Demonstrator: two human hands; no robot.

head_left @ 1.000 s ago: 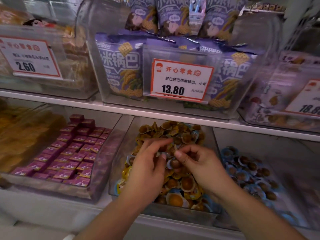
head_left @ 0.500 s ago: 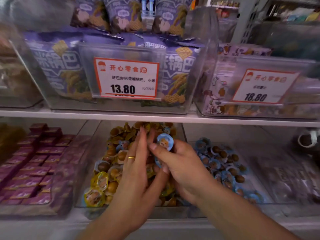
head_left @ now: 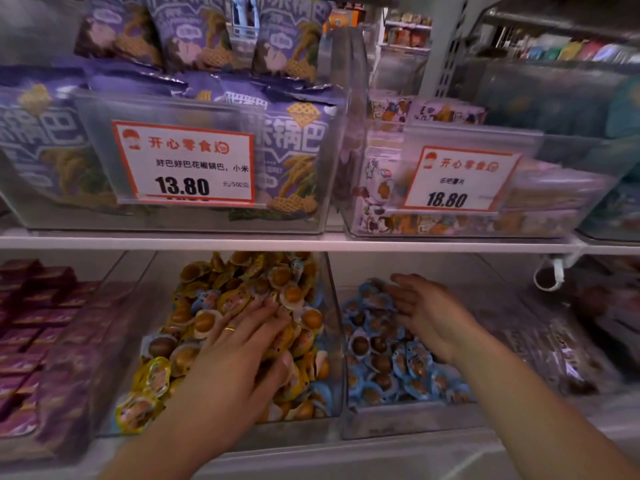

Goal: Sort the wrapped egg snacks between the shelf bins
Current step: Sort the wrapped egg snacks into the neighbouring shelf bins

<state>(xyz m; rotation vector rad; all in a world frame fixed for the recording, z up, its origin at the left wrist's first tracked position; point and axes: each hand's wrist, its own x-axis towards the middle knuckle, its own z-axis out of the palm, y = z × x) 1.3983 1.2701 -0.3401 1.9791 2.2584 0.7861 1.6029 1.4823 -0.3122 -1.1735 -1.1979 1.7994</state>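
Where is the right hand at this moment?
The right hand reaches open into the bin of blue-wrapped eggs, right of the yellow-wrapped bin.

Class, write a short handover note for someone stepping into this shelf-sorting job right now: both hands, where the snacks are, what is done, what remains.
Left hand: open, fingers flat on the pile in the middle bin, holding nothing visible.
Right hand: open over the right bin, fingers relaxed, nothing in it.
Yellow-wrapped eggs fill the middle bin; blue-wrapped eggs fill the right bin.
Done: the right bin looks all blue.
Left: several blue-wrapped strays lie among the yellow ones; move them to the right bin.
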